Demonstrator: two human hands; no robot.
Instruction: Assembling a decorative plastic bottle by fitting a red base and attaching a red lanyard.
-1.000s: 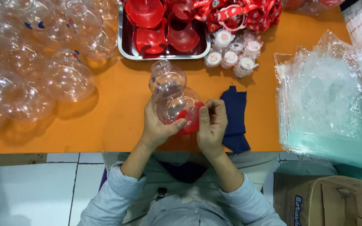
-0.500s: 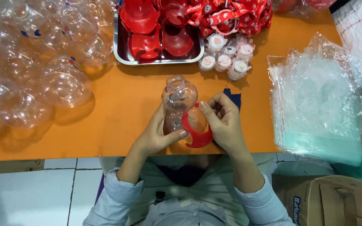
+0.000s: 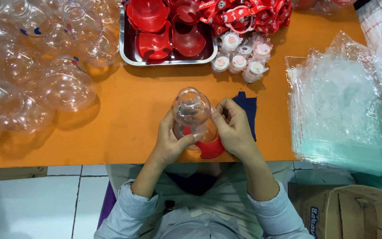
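head cam | my left hand (image 3: 169, 144) + right hand (image 3: 234, 132) both clamped on clear bottle (image 3: 191, 111) w/ red base (image 3: 208, 148) | now lifted off orange table (image 3: 124, 119), mouth tipped toward me vs 1 s ago | base looks seated, judging by fit

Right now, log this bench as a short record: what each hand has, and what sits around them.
left hand: grips the clear bottle from the left, thumb across its lower part
right hand: on the bottle's right side, touching the red base
bottle: upright neck toward the tray, above the orange table
blue cloth: under the right hand
tray: metal, holds red parts
caps: small white cluster right of the tray
clear bottles: piled at left
bags: clear stack at right
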